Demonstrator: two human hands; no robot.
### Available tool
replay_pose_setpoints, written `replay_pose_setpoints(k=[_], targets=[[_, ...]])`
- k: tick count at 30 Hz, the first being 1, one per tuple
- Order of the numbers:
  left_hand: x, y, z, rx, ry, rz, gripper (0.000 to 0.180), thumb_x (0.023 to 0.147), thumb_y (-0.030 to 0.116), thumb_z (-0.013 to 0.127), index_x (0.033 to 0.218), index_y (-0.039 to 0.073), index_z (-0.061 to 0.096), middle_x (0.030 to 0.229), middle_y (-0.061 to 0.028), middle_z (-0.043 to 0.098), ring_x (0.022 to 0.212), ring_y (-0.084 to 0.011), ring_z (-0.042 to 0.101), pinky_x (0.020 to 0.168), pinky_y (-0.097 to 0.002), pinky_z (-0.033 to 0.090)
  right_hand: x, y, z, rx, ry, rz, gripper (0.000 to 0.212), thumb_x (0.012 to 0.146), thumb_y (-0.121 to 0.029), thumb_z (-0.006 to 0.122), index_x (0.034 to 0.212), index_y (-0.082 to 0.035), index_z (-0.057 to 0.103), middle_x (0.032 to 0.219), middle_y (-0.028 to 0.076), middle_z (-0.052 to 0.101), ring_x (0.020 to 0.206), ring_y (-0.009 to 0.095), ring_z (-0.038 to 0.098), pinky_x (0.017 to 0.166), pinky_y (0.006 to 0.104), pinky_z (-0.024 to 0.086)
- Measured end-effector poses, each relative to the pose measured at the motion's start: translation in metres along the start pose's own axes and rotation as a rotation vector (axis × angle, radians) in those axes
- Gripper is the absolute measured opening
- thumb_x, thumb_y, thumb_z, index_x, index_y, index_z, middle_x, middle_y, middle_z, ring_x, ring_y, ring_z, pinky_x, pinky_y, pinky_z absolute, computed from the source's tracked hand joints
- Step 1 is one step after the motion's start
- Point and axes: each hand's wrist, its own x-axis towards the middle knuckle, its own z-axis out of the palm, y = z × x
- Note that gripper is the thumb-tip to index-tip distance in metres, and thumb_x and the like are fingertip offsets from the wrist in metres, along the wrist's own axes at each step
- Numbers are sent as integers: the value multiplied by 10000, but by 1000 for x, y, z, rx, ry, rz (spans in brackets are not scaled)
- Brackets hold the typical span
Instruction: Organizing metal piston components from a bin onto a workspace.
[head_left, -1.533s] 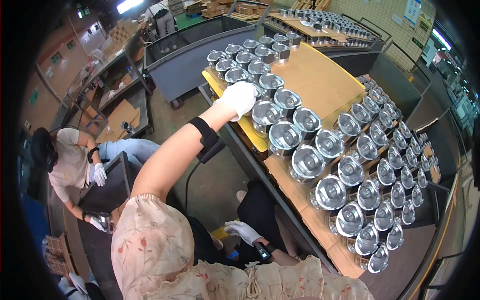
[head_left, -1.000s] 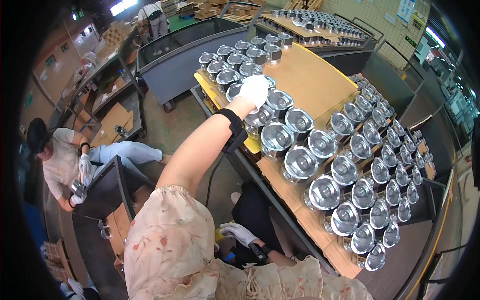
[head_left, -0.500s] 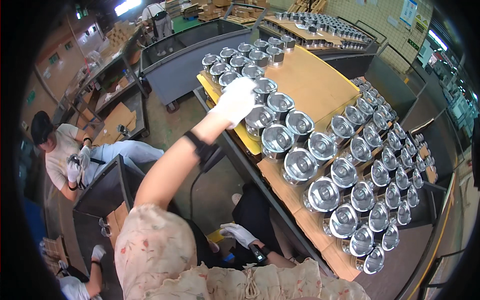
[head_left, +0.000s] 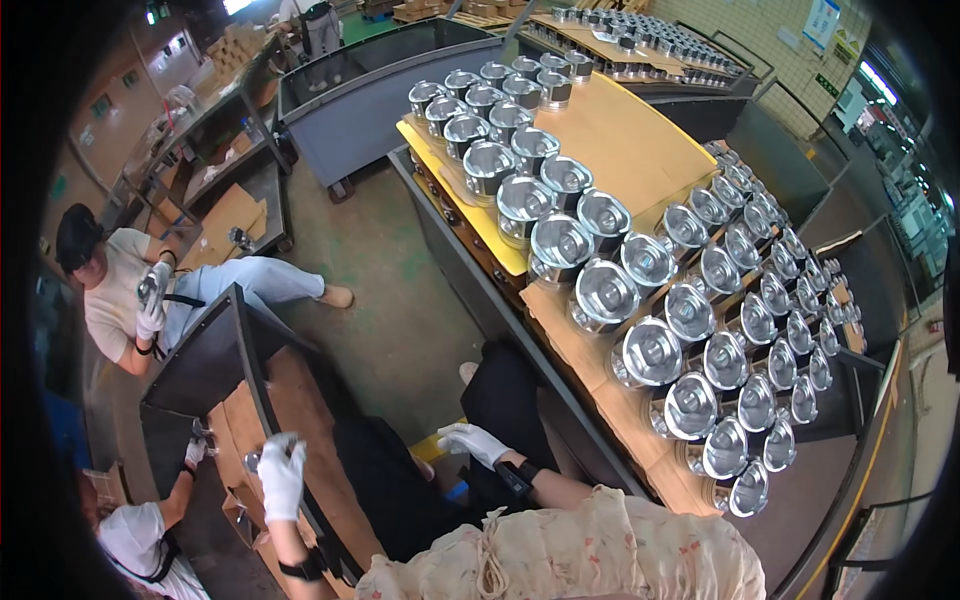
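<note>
My left hand [head_left: 283, 480], in a white glove, is over a cardboard-lined cart at the lower left. Its fingers are curled round a metal piston [head_left: 252, 462], only part of which shows beside the glove. My right hand [head_left: 474, 443], also gloved, lies low by my dark-trousered leg with fingers stretched out and holds nothing. To the right, many shiny pistons [head_left: 560, 242] stand in rows, crowns up, on a cardboard sheet [head_left: 610, 130] over a yellow-edged layer.
A dark metal cart [head_left: 262, 400] is at my left, where a co-worker's gloved hand [head_left: 197, 452] touches a part. Another person [head_left: 125, 290] sits beyond it, holding a metal part. A large grey bin [head_left: 370, 120] stands ahead; more pistons [head_left: 640, 45] fill a far cart.
My left hand has left the piston rows and swung back down to the cart at lower left. A piston formerly behind it is now in full sight. My right hand has stayed low.
</note>
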Motion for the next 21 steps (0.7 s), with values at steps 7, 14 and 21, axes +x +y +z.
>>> replay_pose_setpoints(k=[7,14,21], targets=[[-92,-75,52,278,127,-171,549,798,130,730,1277,-33,516,1241,-241,556,1168,-391,533,1011,-412,424,14,15,7,-61,17,79,280,985,-183,533,1215,-38,599,1018,80,698,910,166,665,820,290,522],[-120,-111,98,372,229,-392,682,877,242,667,1417,-41,360,1292,-277,532,1123,-406,580,981,-395,460,-29,-66,73,-203,34,-136,304,967,-172,586,1251,-67,578,1036,49,676,923,118,632,837,265,503],[-116,-94,95,326,337,-382,587,865,181,669,1365,-18,435,1250,-256,577,1123,-387,587,974,-364,465,-195,-289,184,-1062,777,-796,342,904,-232,634,1205,-69,611,1045,72,672,930,165,641,846,313,511]])
